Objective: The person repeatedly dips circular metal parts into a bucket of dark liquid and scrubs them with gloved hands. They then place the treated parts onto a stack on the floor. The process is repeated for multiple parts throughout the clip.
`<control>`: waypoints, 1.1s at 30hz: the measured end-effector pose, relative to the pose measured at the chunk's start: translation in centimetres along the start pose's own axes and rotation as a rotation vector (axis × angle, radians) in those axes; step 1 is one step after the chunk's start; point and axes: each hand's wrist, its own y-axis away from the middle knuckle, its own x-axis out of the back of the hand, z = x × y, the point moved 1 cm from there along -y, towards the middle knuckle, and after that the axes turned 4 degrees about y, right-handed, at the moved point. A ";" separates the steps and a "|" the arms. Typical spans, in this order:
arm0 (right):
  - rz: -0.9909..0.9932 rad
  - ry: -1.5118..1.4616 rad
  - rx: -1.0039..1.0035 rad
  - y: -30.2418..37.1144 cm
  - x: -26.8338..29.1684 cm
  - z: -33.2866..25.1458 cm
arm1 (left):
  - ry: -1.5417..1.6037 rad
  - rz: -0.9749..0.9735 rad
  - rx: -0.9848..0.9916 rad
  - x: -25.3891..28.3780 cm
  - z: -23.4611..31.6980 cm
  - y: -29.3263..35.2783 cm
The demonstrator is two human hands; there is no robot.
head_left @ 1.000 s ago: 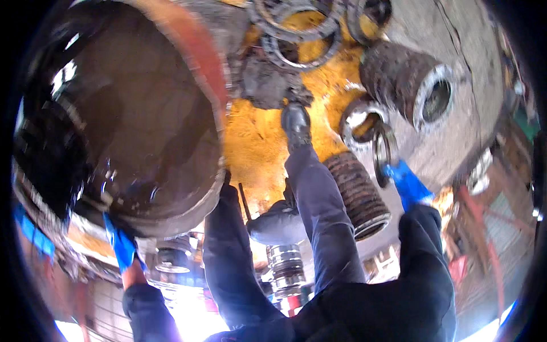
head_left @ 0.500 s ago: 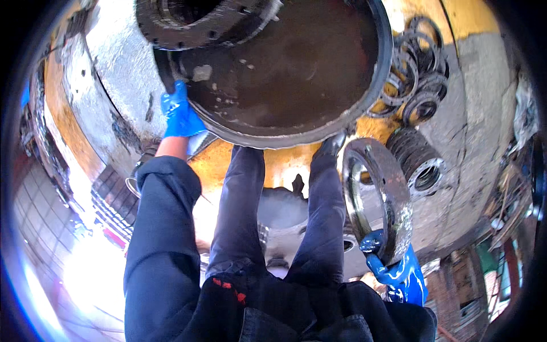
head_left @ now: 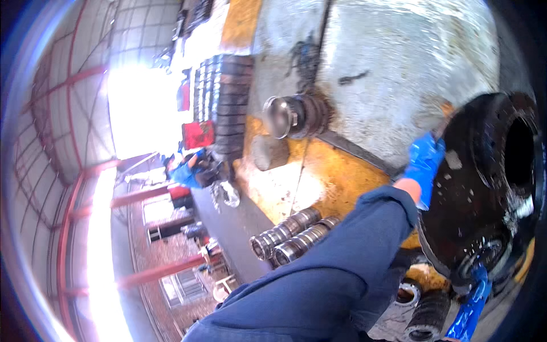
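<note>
My left hand (head_left: 424,165), in a wet blue glove, grips the near-left rim of a large round dark pan (head_left: 450,208). A thick flanged metal piece (head_left: 484,148) with a round opening sits in the pan. At the lower right, my gloved right hand (head_left: 477,293) reaches to the pan's edge, its fingers closed at a metal ring (head_left: 489,255) that is low over the dark, wet inside. The ring is blurred, and its far side blends with the pan. I cannot tell whether it touches the bottom.
Stacks of ribbed metal rings (head_left: 293,233) stand on the yellow-painted floor; another ribbed stack (head_left: 430,316) is beside the pan. Left of the pan is a shiny cylindrical part (head_left: 296,117). A large pile of dark rings (head_left: 222,105) stands farther off, near a crouching person (head_left: 191,171) in blue.
The view has swung left and tilted. My right hand has brought the metal ring from beside my right leg up to the pan. My left hand stays at the pan's rim.
</note>
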 end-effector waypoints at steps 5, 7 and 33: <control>-0.087 -0.088 0.033 -7.9 -3.8 -2.1 | 0.043 -0.009 0.082 1.9 -0.1 0.2; -0.104 -0.127 0.049 -10.0 -4.5 -2.8 | 0.036 -0.005 0.077 1.7 0.0 0.4; 0.269 0.336 0.059 -13.0 5.4 8.3 | -0.079 -0.109 0.085 2.1 -0.7 -1.0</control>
